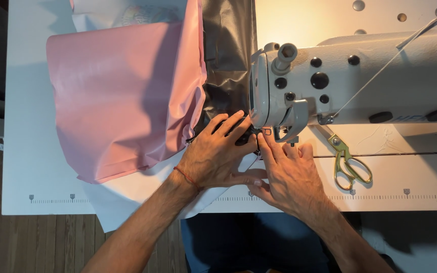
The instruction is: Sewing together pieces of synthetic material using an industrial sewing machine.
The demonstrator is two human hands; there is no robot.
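Head view: left hand point(218, 154) and right hand point(289, 174) press flat, fingers spread, on dark fabric point(228, 55).

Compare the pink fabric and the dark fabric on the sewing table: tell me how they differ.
The pink fabric is light and matte-smooth; the dark fabric is grey-black with a crinkled sheen. The pink fabric spreads wide to the left of the sewing machine; the dark fabric shows only as a narrow strip beside the machine's head. The left hand presses flat on the dark fabric, while the pink fabric lies untouched beside it. Both lie on the white table.
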